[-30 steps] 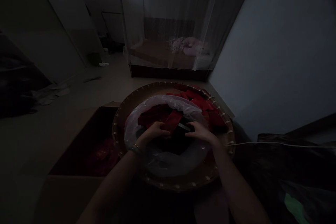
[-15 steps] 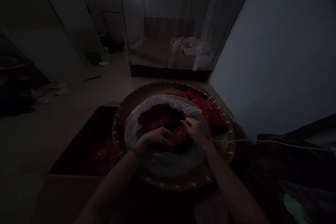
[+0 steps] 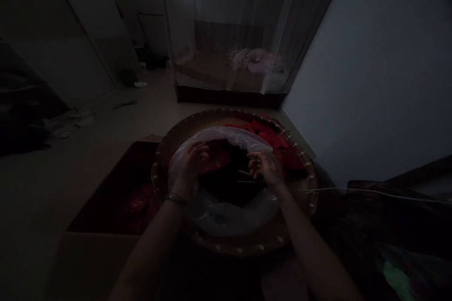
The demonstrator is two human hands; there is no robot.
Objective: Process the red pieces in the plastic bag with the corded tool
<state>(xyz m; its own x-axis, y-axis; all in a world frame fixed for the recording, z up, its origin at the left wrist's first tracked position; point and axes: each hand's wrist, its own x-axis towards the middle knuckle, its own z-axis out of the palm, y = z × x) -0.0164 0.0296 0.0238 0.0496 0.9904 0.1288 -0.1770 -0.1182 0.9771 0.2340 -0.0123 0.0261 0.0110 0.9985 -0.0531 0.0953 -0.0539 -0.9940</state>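
The left hand (image 3: 187,167) is spread open against the rim of the clear plastic bag (image 3: 226,218). The fingers (image 3: 254,162) of the right hand (image 3: 265,168) are half curled; whether anything is held cannot be told.

I've got the pale floor (image 3: 116,127) carrying a round woven tray (image 3: 247,248) up front, an open cardboard box (image 3: 88,254) against its left edge, scattered papers (image 3: 67,124) far left, and a netted bed (image 3: 226,75) beyond.

head camera looks down, close above basket (image 3: 169,138).
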